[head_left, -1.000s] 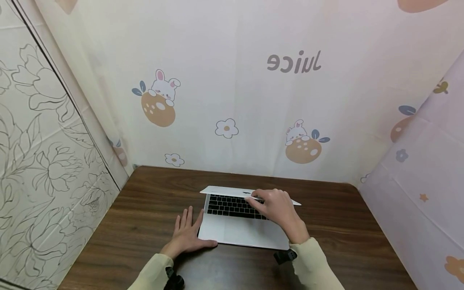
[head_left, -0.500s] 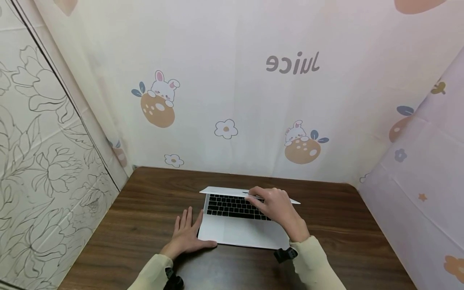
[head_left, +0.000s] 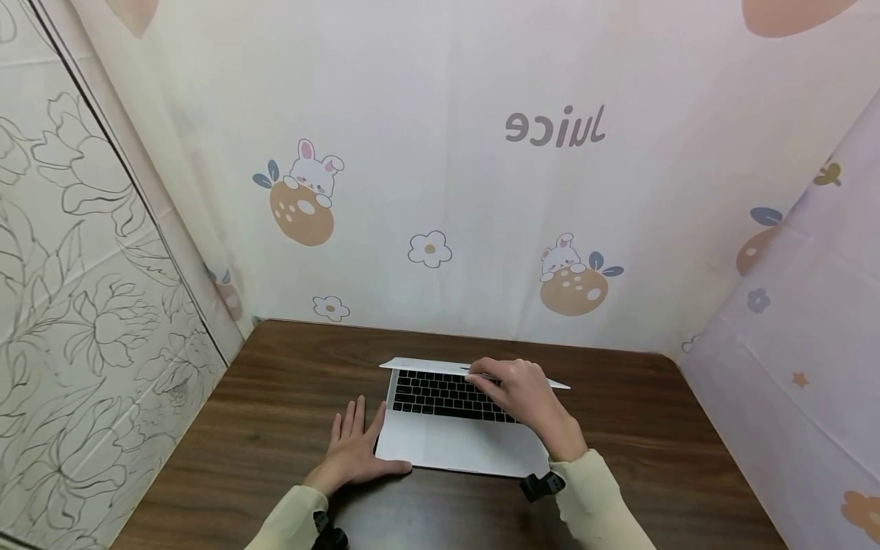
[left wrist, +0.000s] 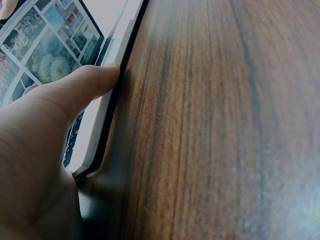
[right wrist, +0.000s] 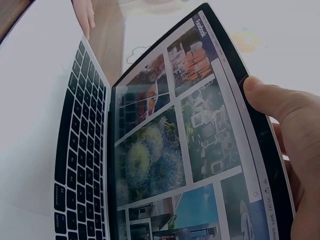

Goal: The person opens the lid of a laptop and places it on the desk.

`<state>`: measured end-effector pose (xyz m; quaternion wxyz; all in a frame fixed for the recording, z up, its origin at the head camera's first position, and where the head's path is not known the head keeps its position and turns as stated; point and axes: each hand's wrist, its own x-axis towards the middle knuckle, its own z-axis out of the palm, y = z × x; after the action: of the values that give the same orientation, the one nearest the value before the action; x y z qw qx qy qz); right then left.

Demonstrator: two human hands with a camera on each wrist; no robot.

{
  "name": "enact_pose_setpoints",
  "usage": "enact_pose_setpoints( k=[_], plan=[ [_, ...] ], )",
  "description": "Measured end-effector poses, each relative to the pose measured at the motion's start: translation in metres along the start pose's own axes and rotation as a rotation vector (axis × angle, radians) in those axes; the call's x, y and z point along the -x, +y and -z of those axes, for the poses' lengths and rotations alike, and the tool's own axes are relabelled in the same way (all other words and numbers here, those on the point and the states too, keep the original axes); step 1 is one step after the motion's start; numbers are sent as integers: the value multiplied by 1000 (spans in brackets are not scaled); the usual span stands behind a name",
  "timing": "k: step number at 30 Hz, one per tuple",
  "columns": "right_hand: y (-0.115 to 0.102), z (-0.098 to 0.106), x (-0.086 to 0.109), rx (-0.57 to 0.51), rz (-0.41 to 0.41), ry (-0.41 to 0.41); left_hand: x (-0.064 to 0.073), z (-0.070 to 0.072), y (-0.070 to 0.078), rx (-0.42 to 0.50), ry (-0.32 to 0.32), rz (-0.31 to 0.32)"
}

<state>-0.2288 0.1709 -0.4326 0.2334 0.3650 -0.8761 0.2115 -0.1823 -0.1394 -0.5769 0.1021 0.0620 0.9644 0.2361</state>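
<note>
A silver laptop [head_left: 467, 443] with black keys [head_left: 440, 396] lies on the table, its lid [head_left: 426, 364] partly raised and tilted over the keyboard. My right hand [head_left: 522, 389] pinches the lid's top edge, thumb on the screen side and fingers behind it. In the right wrist view the lit screen [right wrist: 160, 145] shows a page of photos. My left hand [head_left: 354, 451] lies with fingers spread at the laptop's front left corner. Its thumb [left wrist: 95, 82] presses along the front edge of the base in the left wrist view.
The brown wooden table [head_left: 275, 397] reaches back to a pale curtain [head_left: 440, 153] printed with rabbits, fruit and flowers. Another printed cloth [head_left: 811, 344] hangs on the right, and a flower-patterned panel [head_left: 96, 305] stands on the left.
The head view has shifted very slightly. Both hands keep their places on the laptop, and the lid stays at about the same tilt.
</note>
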Motion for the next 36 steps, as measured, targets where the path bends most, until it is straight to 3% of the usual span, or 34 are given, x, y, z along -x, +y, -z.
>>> enact_pose_setpoints(
  k=[12, 36],
  plan=[
    [4, 3, -7, 19, 34, 20, -3, -6, -4, -10, -18, 14],
    [13, 8, -23, 17, -48, -21, -3, -5, -3, -5, -6, 12]
  ],
)
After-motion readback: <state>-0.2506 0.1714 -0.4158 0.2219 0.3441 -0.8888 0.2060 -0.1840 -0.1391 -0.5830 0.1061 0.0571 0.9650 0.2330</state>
